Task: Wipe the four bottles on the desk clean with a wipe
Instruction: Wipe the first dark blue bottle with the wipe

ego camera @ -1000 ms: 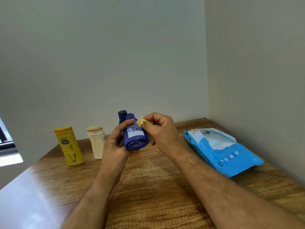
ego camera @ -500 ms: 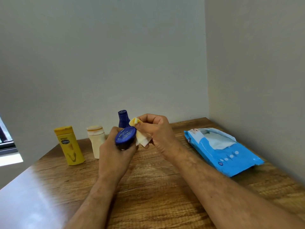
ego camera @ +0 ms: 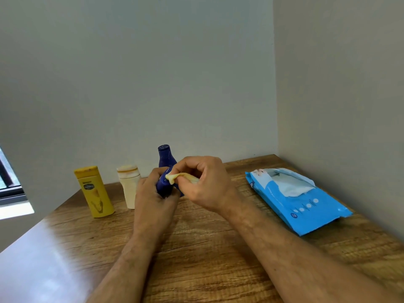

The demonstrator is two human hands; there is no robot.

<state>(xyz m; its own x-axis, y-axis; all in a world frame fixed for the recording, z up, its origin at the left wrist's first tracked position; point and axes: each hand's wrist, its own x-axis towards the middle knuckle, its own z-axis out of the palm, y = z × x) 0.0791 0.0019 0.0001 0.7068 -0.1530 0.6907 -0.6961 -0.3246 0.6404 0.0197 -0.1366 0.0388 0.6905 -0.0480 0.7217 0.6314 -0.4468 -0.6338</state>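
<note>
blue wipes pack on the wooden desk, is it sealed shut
No, the blue plastic wipes pack lies with its flap open and a white wipe sticking out.

A plain room in a home or a small office is shown; which of the two cannot be told. A wooden desk [ego camera: 196,248] is pushed into a corner where two bare pale walls [ego camera: 153,84] meet. A bit of a window [ego camera: 8,182] is seen at the left edge. Everyday washing things are kept on the desk: a yellow bottle [ego camera: 95,192], a cream bottle [ego camera: 129,185] and a blue pack of wipes [ego camera: 306,206].
</note>
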